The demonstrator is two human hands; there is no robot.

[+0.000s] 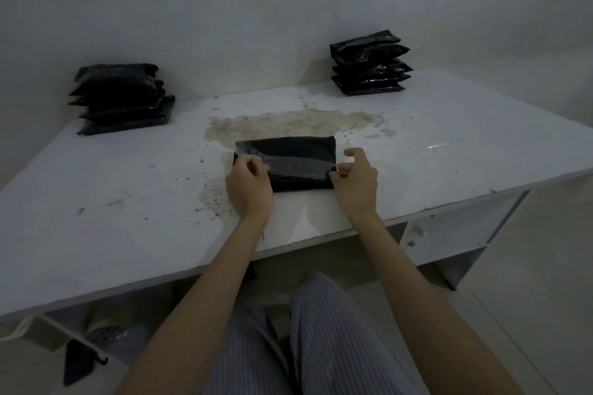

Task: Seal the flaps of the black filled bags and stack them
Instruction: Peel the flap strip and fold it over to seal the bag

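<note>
A black filled bag [295, 154] lies flat on the white table [128, 202], near the front edge at the centre. Its glossy flap is folded over the top of the bag. My left hand [248, 187] pinches the flap's left end with curled fingers. My right hand [356, 181] pinches the flap's right end between thumb and fingers, the other fingers lifted. A stack of several black bags [120, 99] stands at the table's far left. Another stack of several black bags [370, 64] stands at the far right, by the wall.
A brown worn patch [288, 122] marks the tabletop just behind the bag. The table's front edge runs below my wrists. A white shelf unit [449, 240] sits under the table on the right. My striped trousers [321, 330] show below.
</note>
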